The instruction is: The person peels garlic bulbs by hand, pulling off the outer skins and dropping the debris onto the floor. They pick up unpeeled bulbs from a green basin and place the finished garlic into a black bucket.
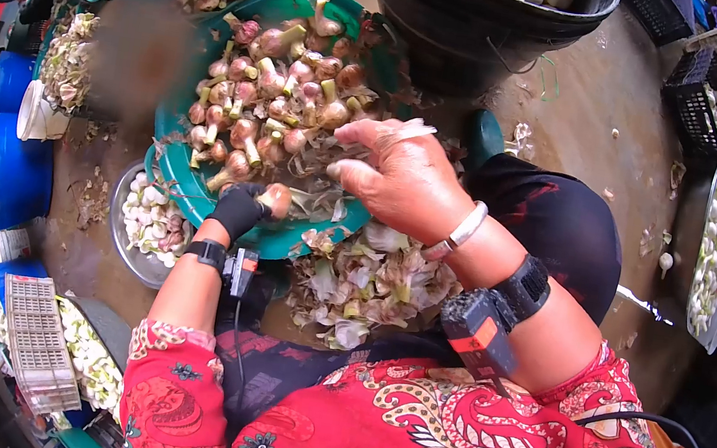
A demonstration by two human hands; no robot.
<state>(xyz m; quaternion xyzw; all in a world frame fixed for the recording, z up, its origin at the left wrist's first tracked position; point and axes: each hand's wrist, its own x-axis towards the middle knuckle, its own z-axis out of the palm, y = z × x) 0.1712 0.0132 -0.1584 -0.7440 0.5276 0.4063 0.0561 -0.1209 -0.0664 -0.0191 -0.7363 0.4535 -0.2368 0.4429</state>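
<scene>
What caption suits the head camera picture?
Over a round green plastic basin of pinkish garlic bulbs, the black-gloved left hand holds one brownish bulb near the bare right hand.

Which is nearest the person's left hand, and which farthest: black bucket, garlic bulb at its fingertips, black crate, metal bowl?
From the black-gloved left hand, in the head view:
1. Garlic bulb, touching its fingertips.
2. Metal bowl, just to its left.
3. Black bucket, ahead and right.
4. Black crate, far right.
</scene>
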